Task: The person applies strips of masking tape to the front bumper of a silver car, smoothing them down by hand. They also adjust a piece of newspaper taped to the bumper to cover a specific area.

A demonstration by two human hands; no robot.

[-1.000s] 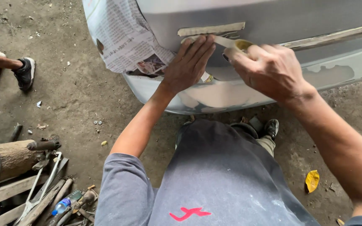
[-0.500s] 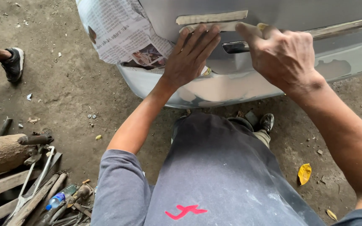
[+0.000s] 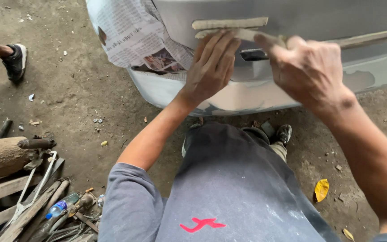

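Left hand (image 3: 211, 67) lies flat and unclenched, fingers together, pressed against the grey car bumper (image 3: 247, 96), with its fingertips on the end of a strip of beige masking tape (image 3: 242, 34). Right hand (image 3: 307, 67) is curled, pinching the other part of that same tape strip between thumb and fingers, just beside the left hand's fingertips. The strip runs across the bumper's upper face, and a second strip of tape (image 3: 229, 23) is stuck just above it, nearly parallel. A dark slot (image 3: 254, 54) in the bumper shows between the two hands. Sheets of newspaper (image 3: 135, 36) cover the bumper's corner, to the left of the left hand. The person crouches over the dirt floor (image 3: 72, 89), wearing a grey shirt, with dark shoes under the bumper. At the far left edge, another person's foot in a black shoe (image 3: 14, 60) stands well apart. A wooden log (image 3: 3, 154), planks and metal tools (image 3: 36, 188) lie at lower left, with a small plastic bottle (image 3: 61, 207) among them. A yellow leaf (image 3: 321, 189) lies on the floor at lower right.
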